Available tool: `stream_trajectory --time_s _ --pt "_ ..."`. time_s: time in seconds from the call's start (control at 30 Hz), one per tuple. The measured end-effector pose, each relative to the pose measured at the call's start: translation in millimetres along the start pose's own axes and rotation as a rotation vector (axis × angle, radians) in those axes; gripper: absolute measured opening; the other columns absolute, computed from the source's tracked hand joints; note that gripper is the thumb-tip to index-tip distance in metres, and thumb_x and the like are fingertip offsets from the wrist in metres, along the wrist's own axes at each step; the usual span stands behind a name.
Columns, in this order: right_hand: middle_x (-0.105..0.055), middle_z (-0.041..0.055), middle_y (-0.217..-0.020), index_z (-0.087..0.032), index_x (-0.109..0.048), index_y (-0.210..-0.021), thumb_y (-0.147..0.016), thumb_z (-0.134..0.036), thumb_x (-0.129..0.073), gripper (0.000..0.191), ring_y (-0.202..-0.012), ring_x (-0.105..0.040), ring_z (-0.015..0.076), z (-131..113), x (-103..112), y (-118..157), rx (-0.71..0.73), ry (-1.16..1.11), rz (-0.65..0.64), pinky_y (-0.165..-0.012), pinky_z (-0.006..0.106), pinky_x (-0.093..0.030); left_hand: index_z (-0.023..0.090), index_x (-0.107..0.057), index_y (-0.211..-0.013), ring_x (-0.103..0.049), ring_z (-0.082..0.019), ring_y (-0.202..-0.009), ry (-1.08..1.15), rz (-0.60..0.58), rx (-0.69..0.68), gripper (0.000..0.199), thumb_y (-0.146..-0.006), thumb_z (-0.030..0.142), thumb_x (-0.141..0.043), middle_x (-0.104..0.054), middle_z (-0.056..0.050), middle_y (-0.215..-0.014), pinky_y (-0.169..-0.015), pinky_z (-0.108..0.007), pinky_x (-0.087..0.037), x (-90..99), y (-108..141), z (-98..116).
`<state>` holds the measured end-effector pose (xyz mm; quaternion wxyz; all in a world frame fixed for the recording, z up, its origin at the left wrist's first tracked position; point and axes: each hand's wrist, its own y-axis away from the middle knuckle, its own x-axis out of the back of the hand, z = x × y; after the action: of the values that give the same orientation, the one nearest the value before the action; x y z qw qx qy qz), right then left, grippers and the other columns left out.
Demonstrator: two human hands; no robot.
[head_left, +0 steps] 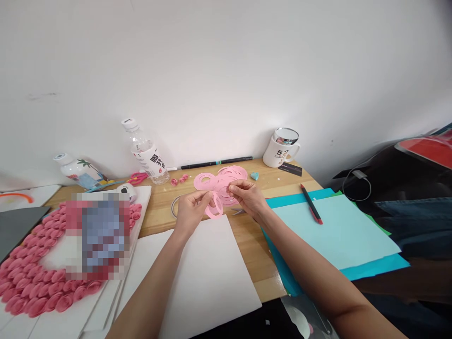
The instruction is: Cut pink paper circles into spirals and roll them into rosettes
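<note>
My left hand (192,208) pinches a pink paper spiral (218,214), whose loose ring hangs below the fingertips. With thumb and forefinger closed, my right hand (248,195) holds pink paper at its right side; whether this is the same strip is hard to make out. Right behind both hands lies a pile of pink paper cutouts (204,180), round and cut into rings. Scissors (238,212) show partly beneath my right hand. A roll of tape (173,207) lies partly hidden behind my left hand. Small rolled pink paper flowers (180,180) lie farther back.
White sheets (212,273) lie in front, blue paper (328,230) with a pen (311,205) on the right. At left is a board with rolled pink flowers (52,287), partly pixelated. A bottle (150,157), a long black pen (217,163) and a mug (278,150) stand or lie near the wall.
</note>
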<state>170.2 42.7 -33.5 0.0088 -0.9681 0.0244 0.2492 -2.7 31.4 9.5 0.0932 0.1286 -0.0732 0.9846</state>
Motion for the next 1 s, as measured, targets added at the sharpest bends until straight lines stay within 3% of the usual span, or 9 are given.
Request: stream_trajectory --time_s 0.17,0.3,0.5,0.63,0.73,0.83,1.0 --pt "-0.070 0.0010 -0.080 -0.020 -0.072 -0.076 -0.059 -0.027 -0.077 0.020 -0.072 -0.063 0.0102 -2.8 -0.1 0.6 -0.036 -0.009 -0.062 -0.076 0.024 -0.050 0.015 -0.062 -0.057 -0.054 -0.012 -0.058 0.021 0.028 0.012 0.026 -0.075 0.034 -0.056 -0.060 0.001 -0.058 -0.059 -0.021 -0.043 1.4 -0.2 0.0" --pt "-0.070 0.0032 -0.092 -0.020 -0.072 -0.080 -0.060 -0.026 -0.076 0.021 -0.074 -0.063 0.0099 -2.6 0.5 0.7 -0.029 0.011 -0.098 -0.077 0.024 -0.050 0.015 -0.064 -0.059 -0.055 -0.013 -0.060 0.009 0.029 0.000 0.026 -0.075 0.034 -0.056 -0.060 0.000 -0.058 -0.059 -0.021 -0.043 2.5 -0.9 -2.6" --pt "-0.070 0.0007 -0.074 -0.020 -0.071 -0.072 -0.055 -0.024 -0.079 0.019 -0.063 -0.062 0.0099 -0.9 2.1 -0.2 -0.021 0.022 -0.059 -0.063 0.023 -0.051 0.014 -0.064 -0.057 -0.054 -0.013 -0.059 0.018 0.001 0.002 0.027 -0.074 0.034 -0.057 -0.062 -0.002 -0.060 -0.058 -0.022 -0.044 0.5 -0.6 -3.2" --pt "-0.064 -0.0023 -0.059 -0.019 -0.068 -0.062 -0.052 -0.023 -0.081 0.017 -0.054 -0.057 0.0086 0.1 1.8 0.0 -0.021 0.042 -0.027 -0.054 0.022 -0.047 0.014 -0.070 -0.070 -0.055 -0.015 -0.061 0.024 -0.013 0.004 0.027 -0.075 0.036 -0.056 -0.064 -0.003 -0.064 -0.060 -0.024 -0.045 -0.3 0.3 -2.0" --pt "-0.063 -0.0029 -0.056 -0.020 -0.068 -0.062 -0.051 -0.024 -0.081 0.018 -0.052 -0.055 0.0086 0.5 1.7 -0.3 -0.014 0.031 0.008 -0.053 0.023 -0.046 0.014 -0.071 -0.069 -0.057 -0.015 -0.062 0.029 -0.016 0.002 0.027 -0.074 0.037 -0.058 -0.065 -0.003 -0.063 -0.060 -0.024 -0.046 -0.5 0.5 -1.4" --pt "-0.067 -0.0012 -0.063 -0.020 -0.070 -0.065 -0.053 -0.027 -0.080 0.017 -0.059 -0.059 0.0097 -1.6 0.2 0.4 -0.012 0.012 0.010 -0.062 0.024 -0.050 0.014 -0.071 -0.071 -0.058 -0.016 -0.063 0.054 0.009 0.000 0.026 -0.073 0.037 -0.059 -0.067 -0.003 -0.066 -0.062 -0.024 -0.046 -0.1 0.3 -0.8" --pt "-0.071 0.0027 -0.091 -0.021 -0.072 -0.082 -0.060 -0.028 -0.077 0.023 -0.078 -0.063 0.0115 -5.1 -1.7 2.1 -0.032 0.031 -0.110 -0.081 0.026 -0.050 0.015 -0.071 -0.071 -0.057 -0.014 -0.061 0.037 0.043 0.005 0.025 -0.074 0.036 -0.059 -0.067 -0.002 -0.065 -0.062 -0.023 -0.046 2.8 -0.7 -2.2"
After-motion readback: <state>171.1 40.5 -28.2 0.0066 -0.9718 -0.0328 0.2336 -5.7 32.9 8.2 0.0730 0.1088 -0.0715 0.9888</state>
